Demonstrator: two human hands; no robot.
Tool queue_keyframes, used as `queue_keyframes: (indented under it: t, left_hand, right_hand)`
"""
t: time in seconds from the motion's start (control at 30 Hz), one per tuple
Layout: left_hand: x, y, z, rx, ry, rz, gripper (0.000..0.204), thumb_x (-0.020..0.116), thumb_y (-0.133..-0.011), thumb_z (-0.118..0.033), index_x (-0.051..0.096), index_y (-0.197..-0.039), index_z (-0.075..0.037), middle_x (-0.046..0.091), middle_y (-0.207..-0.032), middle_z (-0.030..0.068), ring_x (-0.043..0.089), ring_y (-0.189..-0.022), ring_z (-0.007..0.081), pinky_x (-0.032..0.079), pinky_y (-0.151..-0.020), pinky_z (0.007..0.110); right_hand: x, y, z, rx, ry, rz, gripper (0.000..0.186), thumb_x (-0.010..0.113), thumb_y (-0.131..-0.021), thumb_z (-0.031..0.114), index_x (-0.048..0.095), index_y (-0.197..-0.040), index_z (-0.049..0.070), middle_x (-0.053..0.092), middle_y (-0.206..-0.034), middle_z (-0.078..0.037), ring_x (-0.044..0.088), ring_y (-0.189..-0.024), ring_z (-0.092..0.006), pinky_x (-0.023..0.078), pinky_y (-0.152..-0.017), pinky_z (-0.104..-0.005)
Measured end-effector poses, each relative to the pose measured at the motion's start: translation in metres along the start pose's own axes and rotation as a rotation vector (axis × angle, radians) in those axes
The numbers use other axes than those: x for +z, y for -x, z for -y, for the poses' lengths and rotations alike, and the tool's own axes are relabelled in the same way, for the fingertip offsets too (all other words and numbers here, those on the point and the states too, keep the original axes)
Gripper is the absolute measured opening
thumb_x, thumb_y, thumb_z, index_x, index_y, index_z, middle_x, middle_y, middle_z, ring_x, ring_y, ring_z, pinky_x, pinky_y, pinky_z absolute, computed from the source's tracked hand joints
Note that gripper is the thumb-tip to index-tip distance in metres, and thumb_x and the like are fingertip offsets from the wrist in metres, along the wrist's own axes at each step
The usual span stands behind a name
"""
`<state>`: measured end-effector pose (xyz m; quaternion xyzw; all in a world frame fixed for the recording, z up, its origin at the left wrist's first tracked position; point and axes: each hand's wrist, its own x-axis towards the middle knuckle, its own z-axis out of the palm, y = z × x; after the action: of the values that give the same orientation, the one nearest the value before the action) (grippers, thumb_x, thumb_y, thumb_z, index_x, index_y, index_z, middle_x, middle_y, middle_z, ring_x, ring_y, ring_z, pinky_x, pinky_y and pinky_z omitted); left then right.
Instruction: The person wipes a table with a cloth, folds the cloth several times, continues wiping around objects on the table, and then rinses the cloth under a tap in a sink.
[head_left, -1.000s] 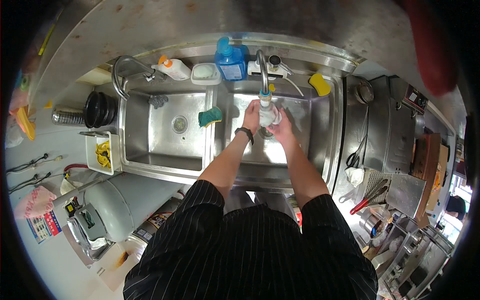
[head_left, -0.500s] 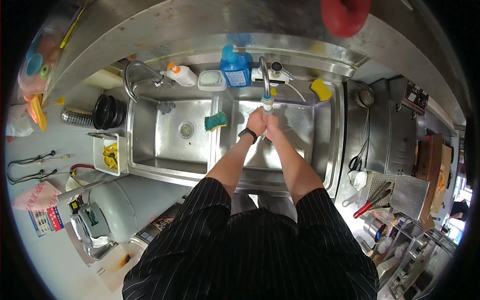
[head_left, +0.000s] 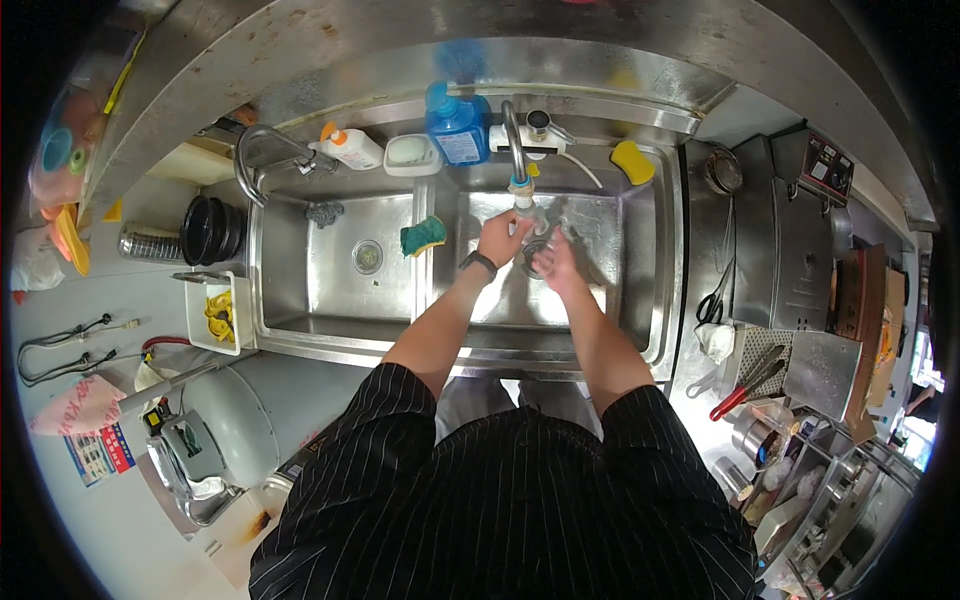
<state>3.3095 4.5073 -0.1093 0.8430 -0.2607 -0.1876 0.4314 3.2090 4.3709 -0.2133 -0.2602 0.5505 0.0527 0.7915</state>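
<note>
Over the right sink basin, my left hand is just below the faucet's nozzle, its fingers loosely bent and apart. My right hand hangs a little to the right and nearer, fingers spread, above the drain. Neither hand holds anything. A clear blur by the fingers looks like running water. A curved chrome faucet rises behind them. On the divider between the basins lies a green and yellow sponge.
Behind the sink stand a blue pump bottle, a white soap dish and a white bottle with an orange pump. A yellow sponge rests at the back right corner. Steel wool lies in the left basin.
My hands were together under the nozzle; now they are apart, the right one lower and to the right. The whole view has shifted slightly.
</note>
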Motion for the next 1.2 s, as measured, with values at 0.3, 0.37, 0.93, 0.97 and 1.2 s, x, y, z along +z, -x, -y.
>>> queue_keyframes:
  t: [0.3,0.37,0.93,0.97,1.2]
  left_hand:
    - [-0.018,0.004,0.035,-0.198,0.578,0.035,0.016,0.049,-0.108,-0.027,0.049,-0.113,-0.011,0.061,-0.082,0.0024,0.054,-0.07,0.0092,0.047,-0.065,0.028]
    - [-0.022,0.003,0.034,-0.239,0.582,0.053,0.012,0.051,-0.108,-0.023,0.05,-0.114,-0.013,0.056,-0.085,-0.0027,0.049,-0.073,0.0063,0.044,-0.065,0.026]
    - [-0.043,-0.001,0.055,-0.029,-0.397,0.337,0.028,0.072,-0.091,-0.03,0.071,-0.102,-0.004,0.067,-0.105,0.0214,0.064,-0.101,0.0351,0.052,-0.089,0.042]
    - [-0.04,0.0,0.061,-0.038,-0.097,0.215,0.033,0.069,-0.095,-0.035,0.069,-0.11,-0.006,0.066,-0.111,0.0176,0.063,-0.101,0.0319,0.052,-0.089,0.044]
    - [0.001,0.002,0.029,-0.476,0.953,0.131,0.039,0.046,-0.108,-0.039,0.043,-0.14,-0.016,0.05,-0.133,0.0048,0.056,-0.117,0.0237,0.056,-0.089,0.05]
  right_hand:
    - [0.047,0.034,-0.007,-0.088,0.087,0.359,0.086,0.054,-0.094,0.07,0.036,-0.155,0.012,0.041,-0.157,-0.005,0.041,-0.142,-0.024,0.035,-0.114,-0.0444]
    - [0.049,0.039,-0.006,-0.042,0.037,0.373,0.079,0.057,-0.096,0.065,0.038,-0.154,0.015,0.045,-0.153,-0.001,0.044,-0.139,-0.021,0.039,-0.11,-0.0434]
    - [-0.003,0.045,0.036,-0.604,0.921,0.377,0.029,0.071,-0.098,0.024,0.072,-0.108,-0.002,0.07,-0.086,0.003,0.06,-0.08,-0.0069,0.05,-0.074,-0.0252]
    - [0.002,0.036,0.036,-0.614,0.845,0.44,0.04,0.069,-0.098,0.036,0.069,-0.12,0.002,0.07,-0.106,-0.001,0.063,-0.093,-0.0102,0.052,-0.084,-0.0345]
    - [0.024,0.021,0.004,-0.105,0.048,0.377,0.067,0.052,-0.099,0.063,0.043,-0.148,0.019,0.054,-0.144,-0.003,0.053,-0.128,-0.0286,0.045,-0.098,-0.0634]
